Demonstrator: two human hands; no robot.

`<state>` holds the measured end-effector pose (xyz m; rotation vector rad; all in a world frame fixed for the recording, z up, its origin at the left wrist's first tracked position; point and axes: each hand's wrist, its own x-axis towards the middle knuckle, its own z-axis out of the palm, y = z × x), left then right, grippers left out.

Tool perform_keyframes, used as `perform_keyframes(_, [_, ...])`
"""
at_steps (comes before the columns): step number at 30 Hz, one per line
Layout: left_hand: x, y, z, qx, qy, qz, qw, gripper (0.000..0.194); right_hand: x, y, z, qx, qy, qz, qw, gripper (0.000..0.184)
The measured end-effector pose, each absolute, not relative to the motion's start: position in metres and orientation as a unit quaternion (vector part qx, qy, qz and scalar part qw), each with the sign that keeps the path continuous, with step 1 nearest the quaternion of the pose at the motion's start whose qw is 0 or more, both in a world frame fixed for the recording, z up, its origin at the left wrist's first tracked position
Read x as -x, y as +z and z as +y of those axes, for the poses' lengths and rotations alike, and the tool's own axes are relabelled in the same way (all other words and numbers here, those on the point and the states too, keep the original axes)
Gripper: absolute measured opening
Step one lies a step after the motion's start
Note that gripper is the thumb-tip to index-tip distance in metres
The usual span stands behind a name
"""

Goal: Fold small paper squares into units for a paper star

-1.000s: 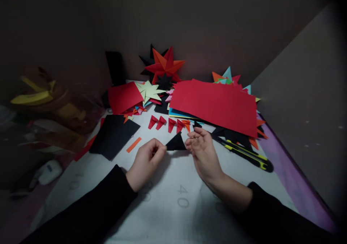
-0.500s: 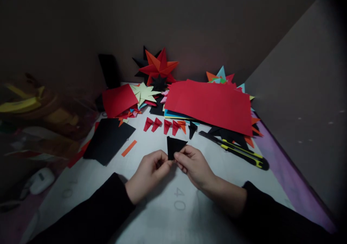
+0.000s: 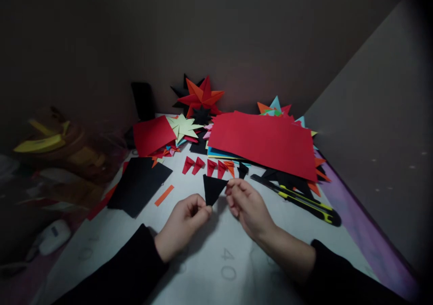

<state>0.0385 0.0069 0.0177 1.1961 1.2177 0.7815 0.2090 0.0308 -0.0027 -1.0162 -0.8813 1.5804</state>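
A small black folded paper triangle (image 3: 214, 189) is held up over the white mat (image 3: 203, 269), one point down. My left hand (image 3: 184, 221) pinches its lower tip between thumb and forefinger. With fingertips closed at its upper right corner, my right hand (image 3: 248, 208) grips the same piece. Just beyond it stands a row of small folded paper pieces: several red ones (image 3: 211, 167), an orange one (image 3: 230, 167) and a black one (image 3: 242, 170).
Right of my hands lies a black-and-yellow utility knife (image 3: 304, 201), its blade toward the middle. Large red sheets (image 3: 264, 140) cover a pile behind. Black paper (image 3: 140, 185) and an orange strip (image 3: 164, 196) lie left. Paper stars (image 3: 201, 97) lean on the wall; a white case (image 3: 54, 237) sits far left.
The black triangle has turned from point up to point down. My right hand, earlier spread beside the triangle, has closed on it and shifted to its upper corner. The camera view has shifted slightly.
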Motion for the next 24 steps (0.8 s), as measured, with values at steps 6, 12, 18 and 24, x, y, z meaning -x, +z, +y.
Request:
perform_keyframes(6, [-0.043, 0.014, 0.003, -0.583, 0.315, 0.498, 0.56, 0.02, -0.204, -0.005, 0.014, 0.47, 0.597, -0.5, 0.415, 0.027])
perform_keyframes(12, [-0.043, 0.012, 0.004, -0.596, 0.329, 0.478, 0.554, 0.007, -0.212, -0.003, 0.022, 0.492, 0.529, -0.554, 0.414, 0.023])
perform_keyframes(18, [-0.043, 0.013, 0.011, -0.502, 0.413, 0.483, 0.587, 0.036, -0.211, -0.001, 0.02, 0.437, 0.477, -0.685, 0.335, 0.025])
perform_keyframes(24, [-0.042, 0.014, 0.013, -0.466, 0.416, 0.488, 0.61, 0.039, -0.21, -0.005, 0.019, 0.473, 0.523, -0.606, 0.368, 0.012])
